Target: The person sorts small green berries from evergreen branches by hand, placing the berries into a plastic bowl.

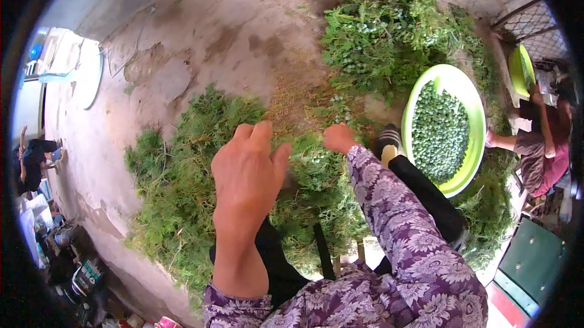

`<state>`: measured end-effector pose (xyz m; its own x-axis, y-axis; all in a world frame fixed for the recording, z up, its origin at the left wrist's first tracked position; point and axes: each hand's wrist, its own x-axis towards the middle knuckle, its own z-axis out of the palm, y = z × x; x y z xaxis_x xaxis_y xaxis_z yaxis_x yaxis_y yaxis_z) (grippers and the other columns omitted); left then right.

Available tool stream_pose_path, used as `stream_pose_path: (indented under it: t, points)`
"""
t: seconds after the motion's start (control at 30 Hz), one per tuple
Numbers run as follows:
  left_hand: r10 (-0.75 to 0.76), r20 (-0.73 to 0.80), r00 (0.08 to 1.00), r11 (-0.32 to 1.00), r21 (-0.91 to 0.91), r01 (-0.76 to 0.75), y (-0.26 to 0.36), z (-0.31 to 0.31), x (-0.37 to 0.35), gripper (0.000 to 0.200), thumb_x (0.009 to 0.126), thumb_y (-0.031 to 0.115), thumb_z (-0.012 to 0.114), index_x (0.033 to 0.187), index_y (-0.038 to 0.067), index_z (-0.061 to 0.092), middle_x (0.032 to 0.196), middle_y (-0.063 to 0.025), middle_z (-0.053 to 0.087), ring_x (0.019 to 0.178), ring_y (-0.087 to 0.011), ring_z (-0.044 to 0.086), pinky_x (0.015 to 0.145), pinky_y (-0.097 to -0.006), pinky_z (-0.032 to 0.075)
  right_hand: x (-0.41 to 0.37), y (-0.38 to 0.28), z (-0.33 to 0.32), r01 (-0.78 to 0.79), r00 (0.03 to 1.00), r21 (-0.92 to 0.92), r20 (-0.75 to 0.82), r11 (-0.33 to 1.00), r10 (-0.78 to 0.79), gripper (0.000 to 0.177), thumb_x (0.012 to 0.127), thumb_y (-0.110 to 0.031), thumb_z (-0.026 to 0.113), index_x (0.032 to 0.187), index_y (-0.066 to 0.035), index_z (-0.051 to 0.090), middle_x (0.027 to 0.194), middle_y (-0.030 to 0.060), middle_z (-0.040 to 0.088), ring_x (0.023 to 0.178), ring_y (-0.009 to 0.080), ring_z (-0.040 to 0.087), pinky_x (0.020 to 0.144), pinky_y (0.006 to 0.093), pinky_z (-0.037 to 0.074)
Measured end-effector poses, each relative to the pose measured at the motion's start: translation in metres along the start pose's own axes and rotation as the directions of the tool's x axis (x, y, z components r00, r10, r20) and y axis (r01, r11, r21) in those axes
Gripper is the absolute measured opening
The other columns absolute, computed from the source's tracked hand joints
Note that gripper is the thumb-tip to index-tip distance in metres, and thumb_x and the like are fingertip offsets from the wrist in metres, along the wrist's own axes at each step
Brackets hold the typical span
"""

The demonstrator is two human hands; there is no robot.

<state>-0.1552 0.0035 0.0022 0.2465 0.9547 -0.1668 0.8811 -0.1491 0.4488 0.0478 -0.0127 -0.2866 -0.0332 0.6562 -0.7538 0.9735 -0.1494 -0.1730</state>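
Note:
My left hand [249, 170] is raised over the green conifer branches [182, 188], back of the hand up, its fingers bent; its fingertips and anything between them are hidden. Just to the right, my right hand [339, 139] is closed above sprigs, and what it grips is too small to make out. A light-green basin [480, 139] full of small pale-green berries [439, 130] stands right of my right hand, beside my shoe [389, 139].
A larger heap of branches [395, 30] lies at the upper right on the dirt floor [225, 42]. At the right edge sits a person [541, 145] near another green basin [521, 71]. Another person [36, 160] is at the far left, above piled items [79, 267].

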Motion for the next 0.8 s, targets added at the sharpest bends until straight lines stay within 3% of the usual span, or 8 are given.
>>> stream_pose_path:
  t: [0.1, 0.2, 0.37, 0.53, 0.63, 0.67, 0.77, 0.8]
  points:
    - [0.039, -0.020, 0.999, 0.999, 0.009, -0.039, 0.004, 0.003, 0.000, 0.031, 0.071, 0.024, 0.061, 0.093, 0.002, 0.056, 0.084, -0.0161, 0.056, 0.077, -0.0336, 0.054, 0.067, -0.0398, 0.043, -0.027, 0.026, -0.010, 0.301, 0.921, 0.037, -0.271, 0.953, -0.281, 0.030, 0.068, -0.029, 0.047, 0.081, -0.009, 0.065, 0.078, 0.0155, 0.061, 0.072, 0.0334, 0.057, 0.069, 0.0439, 0.045]
    - [0.055, -0.022, 0.998, 0.998, 0.018, -0.055, 0.007, 0.009, 0.004, 0.033, 0.071, 0.025, 0.061, 0.093, 0.002, 0.057, 0.085, -0.0165, 0.056, 0.080, -0.0344, 0.054, 0.069, -0.0404, 0.043, -0.077, 0.036, -0.041, 0.401, 0.889, 0.242, -0.333, 0.883, -0.313, 0.031, 0.067, -0.031, 0.050, 0.080, -0.009, 0.065, 0.077, 0.0156, 0.061, 0.070, 0.0312, 0.058, 0.066, 0.0420, 0.045]
    - [0.130, -0.033, 0.991, 0.991, 0.022, -0.129, 0.016, 0.015, 0.008, 0.032, 0.072, 0.027, 0.059, 0.091, 0.001, 0.057, 0.083, -0.0180, 0.057, 0.079, -0.0352, 0.054, 0.069, -0.0409, 0.043, -0.151, 0.051, -0.098, 0.333, 0.936, 0.371, -0.244, 0.867, -0.254, 0.018, 0.074, -0.021, 0.056, 0.075, -0.003, 0.061, 0.060, 0.0056, 0.056, 0.055, 0.0090, 0.050, 0.053, 0.0251, 0.041]
    - [0.166, -0.030, 0.986, 0.985, -0.040, -0.168, 0.022, 0.010, 0.015, 0.033, 0.072, 0.027, 0.059, 0.091, 0.001, 0.058, 0.083, -0.0193, 0.058, 0.080, -0.0353, 0.055, 0.069, -0.0403, 0.044, -0.247, 0.054, -0.137, 0.381, 0.893, 0.606, -0.437, 0.698, -0.108, 0.019, 0.074, -0.017, 0.054, 0.084, -0.002, 0.061, 0.066, 0.0013, 0.058, 0.060, 0.0064, 0.049, 0.055, 0.0217, 0.039]
    - [0.192, -0.105, 0.976, 0.958, -0.196, -0.210, 0.023, 0.017, 0.017, 0.034, 0.071, 0.026, 0.059, 0.094, 0.000, 0.057, 0.088, -0.0195, 0.058, 0.084, -0.0345, 0.055, 0.072, -0.0391, 0.044, -0.301, 0.047, -0.155, 0.615, 0.719, 0.535, -0.682, 0.579, -0.134, 0.020, 0.074, -0.013, 0.056, 0.087, 0.002, 0.060, 0.075, -0.0001, 0.059, 0.069, 0.0055, 0.049, 0.064, 0.0204, 0.039]
    - [0.233, -0.159, 0.959, 0.950, -0.175, -0.260, 0.026, 0.019, 0.019, 0.034, 0.071, 0.025, 0.059, 0.095, 0.001, 0.057, 0.091, -0.0193, 0.058, 0.086, -0.0346, 0.055, 0.074, -0.0390, 0.043, -0.295, 0.049, -0.152, 0.633, 0.762, 0.723, -0.645, 0.275, -0.059, 0.026, 0.074, -0.020, 0.062, 0.090, 0.000, 0.059, 0.079, -0.0011, 0.059, 0.071, 0.0058, 0.049, 0.066, 0.0214, 0.039]
    - [0.287, -0.207, 0.935, 0.930, -0.175, -0.324, 0.038, 0.024, 0.016, 0.036, 0.071, 0.022, 0.059, 0.100, 0.002, 0.055, 0.098, -0.0190, 0.057, 0.090, -0.0353, 0.053, 0.079, -0.0389, 0.042, -0.288, 0.063, -0.151, 0.607, 0.785, 0.795, -0.595, 0.020, -0.170, 0.045, 0.073, -0.029, 0.065, 0.106, -0.001, 0.052, 0.098, 0.0042, 0.057, 0.087, 0.0108, 0.051, 0.078, 0.0265, 0.040]
    - [0.305, -0.196, 0.932, 0.917, -0.203, -0.342, 0.041, 0.025, 0.016, 0.038, 0.070, 0.020, 0.059, 0.103, 0.003, 0.054, 0.102, -0.0188, 0.055, 0.092, -0.0361, 0.052, 0.081, -0.0390, 0.042, -0.273, 0.068, -0.135, 0.748, 0.646, 0.661, -0.745, -0.053, -0.164, 0.047, 0.078, -0.030, 0.059, 0.113, -0.001, 0.046, 0.107, 0.0067, 0.052, 0.096, 0.0149, 0.048, 0.085, 0.0304, 0.037]
